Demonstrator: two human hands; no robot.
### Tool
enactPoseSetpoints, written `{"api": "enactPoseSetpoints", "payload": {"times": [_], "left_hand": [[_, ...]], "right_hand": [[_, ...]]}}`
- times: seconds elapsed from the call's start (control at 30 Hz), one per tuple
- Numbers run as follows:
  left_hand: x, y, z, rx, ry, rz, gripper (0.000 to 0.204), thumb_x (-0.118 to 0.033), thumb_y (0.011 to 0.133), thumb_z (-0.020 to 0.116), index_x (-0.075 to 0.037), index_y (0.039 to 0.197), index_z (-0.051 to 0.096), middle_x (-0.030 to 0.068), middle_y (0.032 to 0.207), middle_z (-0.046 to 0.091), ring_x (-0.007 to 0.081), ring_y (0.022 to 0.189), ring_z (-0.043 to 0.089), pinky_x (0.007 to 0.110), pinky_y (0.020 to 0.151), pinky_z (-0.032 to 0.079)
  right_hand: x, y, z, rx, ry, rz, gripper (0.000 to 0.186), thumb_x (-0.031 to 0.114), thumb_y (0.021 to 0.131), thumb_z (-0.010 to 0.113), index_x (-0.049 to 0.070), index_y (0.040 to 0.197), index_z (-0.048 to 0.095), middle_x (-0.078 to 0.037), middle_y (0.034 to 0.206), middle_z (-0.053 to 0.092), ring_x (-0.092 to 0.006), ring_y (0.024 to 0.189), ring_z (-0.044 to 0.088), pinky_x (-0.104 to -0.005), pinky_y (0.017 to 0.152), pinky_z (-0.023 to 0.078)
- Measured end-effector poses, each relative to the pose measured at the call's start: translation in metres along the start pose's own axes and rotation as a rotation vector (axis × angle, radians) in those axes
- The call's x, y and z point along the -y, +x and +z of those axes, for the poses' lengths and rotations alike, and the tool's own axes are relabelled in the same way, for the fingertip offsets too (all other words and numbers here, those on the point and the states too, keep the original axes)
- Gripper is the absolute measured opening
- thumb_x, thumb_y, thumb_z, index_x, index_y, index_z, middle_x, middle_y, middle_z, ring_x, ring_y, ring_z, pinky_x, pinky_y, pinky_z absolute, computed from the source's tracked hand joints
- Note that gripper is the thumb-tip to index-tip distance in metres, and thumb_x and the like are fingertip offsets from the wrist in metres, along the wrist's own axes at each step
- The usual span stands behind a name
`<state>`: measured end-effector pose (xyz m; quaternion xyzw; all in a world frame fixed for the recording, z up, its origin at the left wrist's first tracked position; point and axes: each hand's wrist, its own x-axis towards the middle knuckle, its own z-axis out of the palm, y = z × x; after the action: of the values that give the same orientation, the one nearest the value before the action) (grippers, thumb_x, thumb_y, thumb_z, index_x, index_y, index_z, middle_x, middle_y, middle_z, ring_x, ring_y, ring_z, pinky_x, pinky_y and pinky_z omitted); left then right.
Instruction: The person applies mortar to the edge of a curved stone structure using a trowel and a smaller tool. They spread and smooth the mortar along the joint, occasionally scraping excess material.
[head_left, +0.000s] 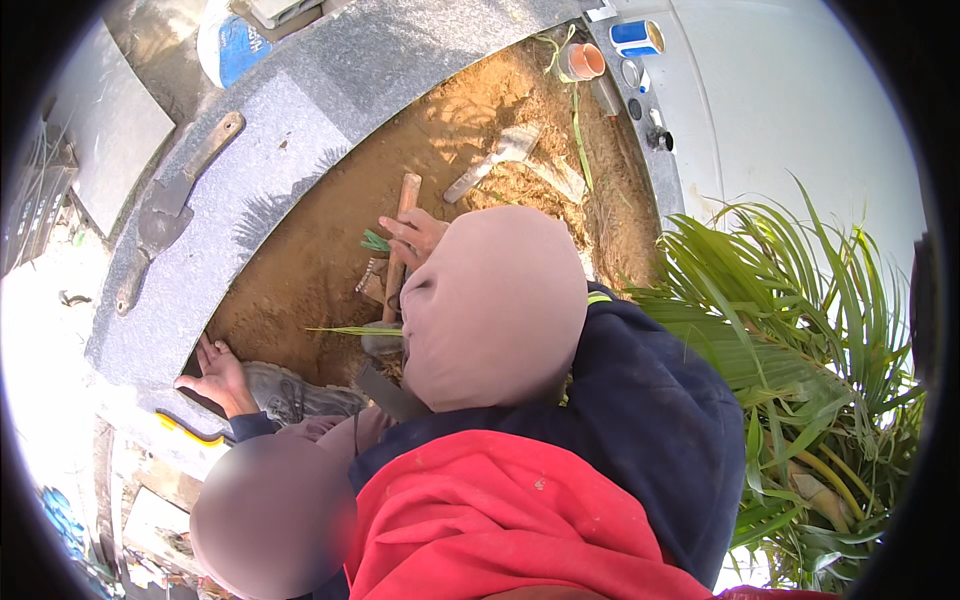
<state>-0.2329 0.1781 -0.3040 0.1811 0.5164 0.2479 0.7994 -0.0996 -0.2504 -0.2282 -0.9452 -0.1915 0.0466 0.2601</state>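
I am squatting over a bed of brown soil [300,270] edged by grey stone slabs [300,150]. Fingers spread, my left hand [220,377] lies against the inner edge of the near-left slab. My right hand [415,238] reaches out past my knee [495,310], its fingers stretched over a wooden handle [408,195] that they seem to touch without wrapping around it. The tool's lower end is partly hidden by the knee. Beside the handle lie a small brown toothed piece [372,282] and a bit of green leaf or strip [375,241]. A grey shoe [300,395] shows below.
Trowel-like tools [165,215] lie on the left slab. A curved yellow-edged thing [188,430] is near my left hand. Broken pale pieces [515,145] lie in the soil. An orange pipe end [585,62] and blue-white can [637,38] stand at far right, palm fronds [780,310] nearer.
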Motion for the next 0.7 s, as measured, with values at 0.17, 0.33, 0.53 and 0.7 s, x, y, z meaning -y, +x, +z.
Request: {"api": "enactPoseSetpoints", "payload": {"times": [0.17,0.33,0.53,0.7], "left_hand": [[0.001,-0.007,0.010,0.002,-0.014,-0.015,0.118,-0.085,0.081,0.044,0.007,0.151,0.020,0.0248,0.155,0.036,0.0253,0.134,0.043,0.032,0.096,0.033],[0.001,-0.008,0.010,-0.011,-0.018,-0.015,0.120,-0.086,0.079,0.045,0.008,0.150,0.020,0.0248,0.154,0.037,0.0246,0.130,0.045,0.032,0.095,0.034],[0.001,-0.007,0.012,-0.016,-0.026,-0.029,0.122,-0.085,0.079,0.047,0.008,0.151,0.019,0.0247,0.154,0.039,0.0245,0.130,0.045,0.031,0.094,0.035],[0.000,-0.012,0.015,-0.018,-0.031,-0.024,0.121,-0.085,0.079,0.047,0.009,0.151,0.018,0.0247,0.154,0.038,0.0241,0.130,0.045,0.032,0.094,0.035]], "right_hand": [[0.010,-0.017,0.000,0.078,-0.038,0.004,0.039,0.014,0.086,0.071,0.012,0.124,0.066,-0.008,0.100,0.061,-0.0283,0.079,0.063,-0.0389,0.068,0.052],[0.008,-0.006,0.003,0.094,-0.058,-0.005,0.039,0.015,0.085,0.071,0.012,0.124,0.066,-0.008,0.100,0.061,-0.0285,0.079,0.063,-0.0390,0.068,0.052],[0.002,0.002,0.001,0.104,-0.065,-0.011,0.039,0.015,0.085,0.072,0.012,0.124,0.066,-0.008,0.100,0.061,-0.0286,0.079,0.063,-0.0391,0.068,0.052],[-0.004,0.007,0.001,0.103,-0.071,-0.016,0.039,0.016,0.085,0.072,0.012,0.124,0.066,-0.008,0.101,0.061,-0.0288,0.079,0.064,-0.0392,0.068,0.052]]}}
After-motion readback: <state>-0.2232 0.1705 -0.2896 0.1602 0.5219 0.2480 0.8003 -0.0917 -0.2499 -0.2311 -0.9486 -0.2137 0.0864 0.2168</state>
